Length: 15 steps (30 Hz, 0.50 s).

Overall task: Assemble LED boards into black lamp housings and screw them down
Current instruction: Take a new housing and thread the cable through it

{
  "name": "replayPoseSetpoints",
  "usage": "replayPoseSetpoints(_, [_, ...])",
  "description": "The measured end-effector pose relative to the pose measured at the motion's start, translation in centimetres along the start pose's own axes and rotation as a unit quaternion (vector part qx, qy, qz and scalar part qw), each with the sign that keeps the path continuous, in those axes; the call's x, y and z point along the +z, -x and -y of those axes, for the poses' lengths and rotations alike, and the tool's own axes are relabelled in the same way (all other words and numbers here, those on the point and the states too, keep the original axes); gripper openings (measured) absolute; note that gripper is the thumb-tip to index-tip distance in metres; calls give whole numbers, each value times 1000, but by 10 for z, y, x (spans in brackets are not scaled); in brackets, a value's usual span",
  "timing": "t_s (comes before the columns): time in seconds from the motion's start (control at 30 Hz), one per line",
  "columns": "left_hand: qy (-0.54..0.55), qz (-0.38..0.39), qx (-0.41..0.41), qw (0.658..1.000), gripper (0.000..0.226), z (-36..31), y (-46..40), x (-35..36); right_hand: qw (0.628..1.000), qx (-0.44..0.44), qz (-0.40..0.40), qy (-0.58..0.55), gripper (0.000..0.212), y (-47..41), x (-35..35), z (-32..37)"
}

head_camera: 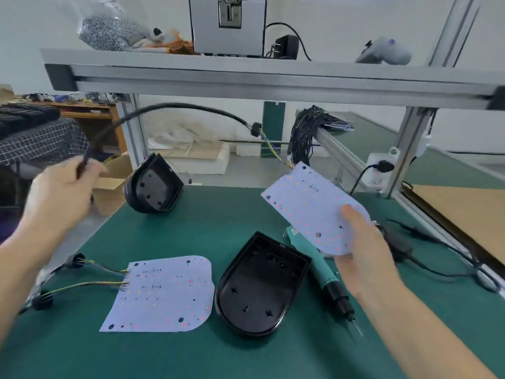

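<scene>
My right hand [363, 250] holds a white LED board [311, 203] tilted in the air over the right side of the green mat. Its black cable [175, 108] arcs up and across to my left hand [60, 192], which is closed around it at the left. An empty black lamp housing [259, 285] lies open side up in the middle of the mat. A second housing [154, 186] stands tilted at the mat's far left edge. Another LED board [164, 294] with two wired leads lies flat at the near left.
A teal electric screwdriver [319, 272] lies right of the middle housing, its cord trailing right. An aluminium frame shelf [246, 77] crosses overhead with a grey box on it. A power socket [379, 170] is on the right post. A cardboard box [114, 184] sits off the left edge.
</scene>
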<state>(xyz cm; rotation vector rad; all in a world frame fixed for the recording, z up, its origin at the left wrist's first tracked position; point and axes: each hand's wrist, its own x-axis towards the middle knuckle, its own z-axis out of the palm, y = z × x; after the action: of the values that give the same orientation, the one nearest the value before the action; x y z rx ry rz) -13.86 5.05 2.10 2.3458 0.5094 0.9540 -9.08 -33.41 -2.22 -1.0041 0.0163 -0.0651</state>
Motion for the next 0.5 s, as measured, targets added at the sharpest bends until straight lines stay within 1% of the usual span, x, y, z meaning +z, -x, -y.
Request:
replayPoseSetpoints(0.03, [-13,5,26,1000,29,-26,10,13,1000,-1,-9,-26,26,7,-4,-8])
replayPoseSetpoints(0.07, [-17,48,62,997,32,-55,23,26,999,6,-15,-50,27,11,-8,-15])
replayPoseSetpoints(0.13, [-45,179,108,977,36,-94,45,61,998,36,-8,-57,30,21,-13,-24])
replayPoseSetpoints(0.17, [-60,244,103,962,35,-104,54,80,998,57,6,-28,31,26,-18,-29])
replayPoseSetpoints(0.2, [-81,310,81,944,36,-110,61,101,997,77,21,10,32,29,-23,-31])
replayPoseSetpoints(0.23, [-107,360,58,925,38,-111,67,119,993,94,34,55,33,30,-28,-30])
replayPoseSetpoints(0.27, [-127,396,41,909,43,-109,70,136,988,108,43,102,33,30,-31,-27])
replayPoseSetpoints(0.33, [-137,441,16,887,47,-104,76,157,972,117,54,198,36,23,-38,-17])
replayPoseSetpoints(0.4, [-88,469,-20,878,43,-99,76,166,952,125,66,270,44,13,-44,-8])
replayPoseSetpoints(0.47, [-59,463,-25,884,38,-98,71,163,931,131,79,331,56,2,-49,-1])
replayPoseSetpoints(0.5, [-57,440,-17,896,33,-99,67,158,917,132,83,366,60,-3,-52,1])
